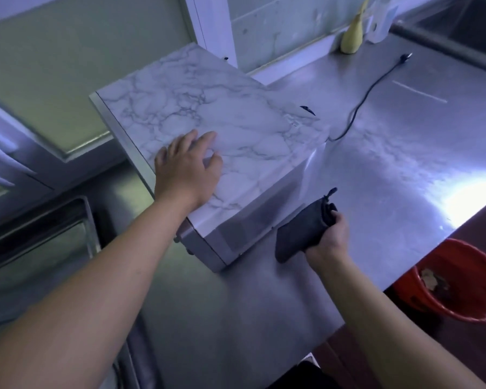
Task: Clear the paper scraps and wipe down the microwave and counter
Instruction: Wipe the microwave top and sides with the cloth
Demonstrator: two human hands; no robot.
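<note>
Closest in, two bare forearms reach forward over a stainless steel counter. The right hand has its fingers curled tight around the bunched end of a dark grey cloth, which hangs down and leftward from the fist, its free end low over the counter just beside the microwave's near corner; whether it touches the metal or the appliance cannot be told. To the right, below the counter's edge, stands a red bucket with some pale brownish scraps in its bottom, too blurred to name. Further in, the left hand lies palm down on the microwave, fingers straight and slightly spread, pressing near the left edge of its top. The microwave sits slantwise on the counter, its top covered in white marble-patterned film and its near side plain grey; a small dark tear shows toward the top's right edge. A steel sink lies at the left. Beyond the microwave a black power cord snakes across the counter, its plug lying loose on the steel. At the back wall stands a pale yellow object, unclear in shape.
</note>
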